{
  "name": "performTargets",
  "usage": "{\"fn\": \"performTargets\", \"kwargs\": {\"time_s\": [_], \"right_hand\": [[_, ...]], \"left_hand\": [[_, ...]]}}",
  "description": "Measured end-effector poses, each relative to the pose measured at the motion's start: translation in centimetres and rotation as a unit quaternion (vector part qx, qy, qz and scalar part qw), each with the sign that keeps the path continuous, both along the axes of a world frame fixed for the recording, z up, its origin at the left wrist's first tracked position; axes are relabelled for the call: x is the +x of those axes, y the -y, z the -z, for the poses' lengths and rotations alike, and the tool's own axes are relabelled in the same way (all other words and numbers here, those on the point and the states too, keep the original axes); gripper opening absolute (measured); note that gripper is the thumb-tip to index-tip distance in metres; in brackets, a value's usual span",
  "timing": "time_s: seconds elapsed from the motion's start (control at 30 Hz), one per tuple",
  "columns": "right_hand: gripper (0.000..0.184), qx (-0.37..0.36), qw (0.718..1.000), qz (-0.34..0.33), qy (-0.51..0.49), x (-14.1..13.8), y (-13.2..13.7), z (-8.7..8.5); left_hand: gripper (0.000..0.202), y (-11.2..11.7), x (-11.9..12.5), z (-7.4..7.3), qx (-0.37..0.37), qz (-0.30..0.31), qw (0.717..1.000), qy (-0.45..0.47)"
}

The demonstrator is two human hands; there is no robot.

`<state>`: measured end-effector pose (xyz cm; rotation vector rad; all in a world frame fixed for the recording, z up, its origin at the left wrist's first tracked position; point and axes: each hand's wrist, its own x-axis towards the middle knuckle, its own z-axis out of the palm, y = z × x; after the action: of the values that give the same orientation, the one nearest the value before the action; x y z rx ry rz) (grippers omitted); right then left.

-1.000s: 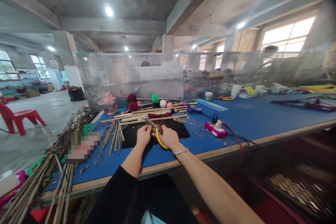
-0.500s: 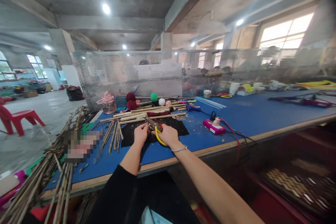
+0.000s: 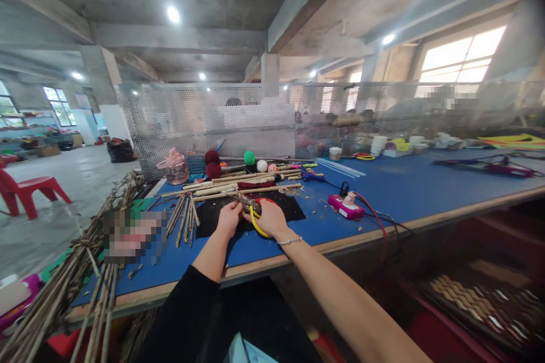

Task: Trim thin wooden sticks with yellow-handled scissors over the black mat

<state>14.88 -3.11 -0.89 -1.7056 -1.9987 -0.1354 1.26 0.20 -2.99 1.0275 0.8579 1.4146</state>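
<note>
right hand (image 3: 272, 219): fingers closed around yellow-handled shears (image 3: 254, 222), over black cloth (image 3: 294, 207). left hand (image 3: 230, 219): fingers drawn together beside the blades; contents cannot be told. short twigs (image 3: 185, 226) on table (image 3: 409, 182) appear cut; long twigs (image 3: 59, 282), left, appear uncut.

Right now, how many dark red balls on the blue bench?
2: one toward the back of the blue bench, beyond the left hand; the other just nearer. More could be hidden behind the sticks.
</note>
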Motion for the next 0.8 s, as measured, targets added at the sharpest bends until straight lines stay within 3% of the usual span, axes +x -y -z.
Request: {"fn": "performTargets", "kwargs": {"time_s": [0.27, 0.47, 0.8], "right_hand": [[0.052, -0.065, 0.998, 0.010, -0.009, -0.2, 0.3, -0.5], [0.056, -0.071, 0.997, 0.020, 0.009, -0.2, 0.4, -0.7], [0.059, -0.075, 0.996, 0.033, 0.024, -0.3, 0.4, -0.6]], "left_hand": [[0.026, 0.5, 0.4, -0.7, -0.005, 0.001, 1.000, 0.023], [0.029, -0.4, -0.1, 0.3, 0.023, -0.072, 0.994, -0.081], [0.026, -0.8, -0.4, 0.9, 0.028, -0.091, 0.989, -0.115]]}}
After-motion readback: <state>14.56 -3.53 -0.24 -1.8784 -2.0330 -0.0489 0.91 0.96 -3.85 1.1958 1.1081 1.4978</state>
